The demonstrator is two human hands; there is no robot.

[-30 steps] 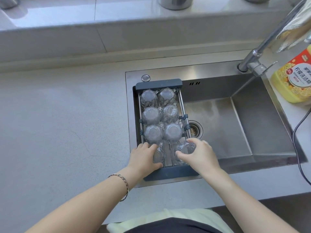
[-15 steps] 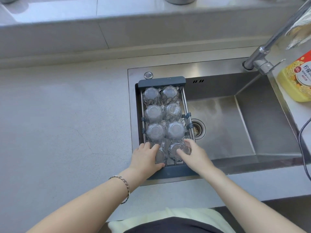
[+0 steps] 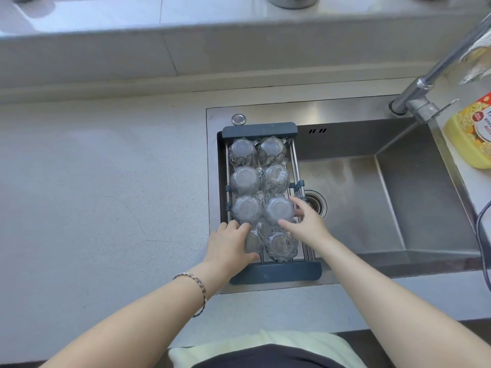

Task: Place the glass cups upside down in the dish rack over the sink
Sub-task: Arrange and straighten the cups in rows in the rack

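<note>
Cups [image 3: 245,179] fill the rack [image 3: 276,273]; left hand [image 3: 229,244] grips the nearest-left one.

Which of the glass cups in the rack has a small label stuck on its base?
The clear glass cup in the right column, second row from the far end of the grey dish rack. Its upturned base shows a small label; the other bases look plain.

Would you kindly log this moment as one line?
left hand: on nearest-left cup | right hand: open, beside cups | rack: full
</note>
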